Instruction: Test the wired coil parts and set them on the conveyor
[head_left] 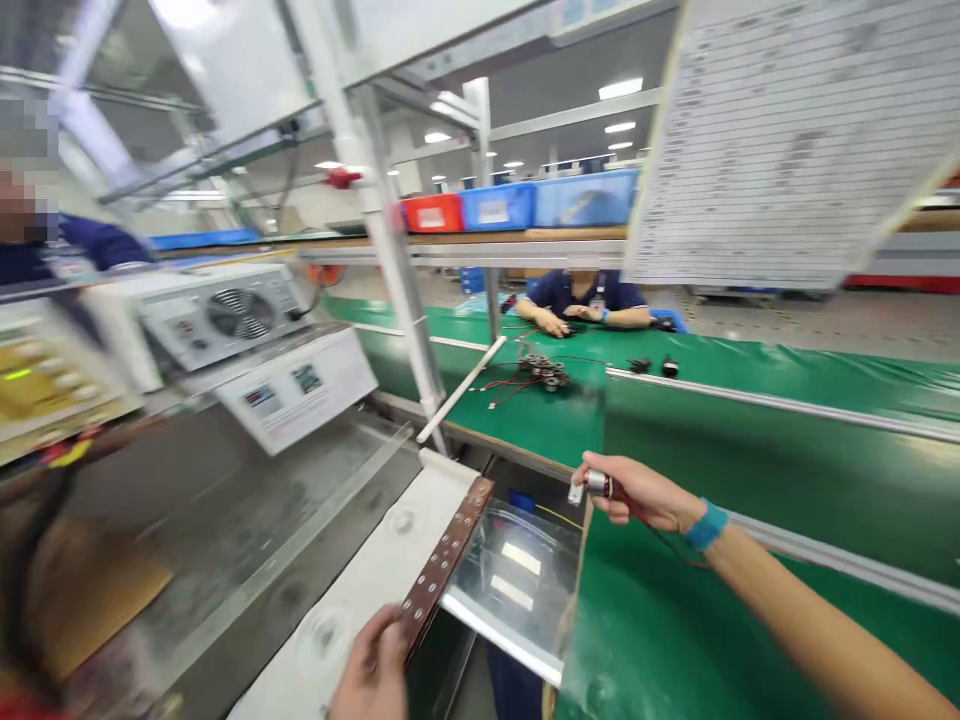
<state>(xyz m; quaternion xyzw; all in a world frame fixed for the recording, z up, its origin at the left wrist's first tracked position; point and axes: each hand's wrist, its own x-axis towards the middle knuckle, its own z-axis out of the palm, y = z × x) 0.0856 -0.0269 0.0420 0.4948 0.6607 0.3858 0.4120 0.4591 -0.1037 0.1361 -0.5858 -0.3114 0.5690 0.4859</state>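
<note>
Green sheeting is spread over the bench at near right, parted by a gap from a long white surface. At that surface's edge, a narrow dark-brown strip dotted with round silver pieces is met at its near end by the left hand; whether it is pinched or only touched cannot be told. Its long axis is pointed forward and rightward from that nearer hand. Right of its far end, a small silver cylinder is grasped in the right hand. Farther off, red-wired metal parts are heaped before a seated co-worker
</note>
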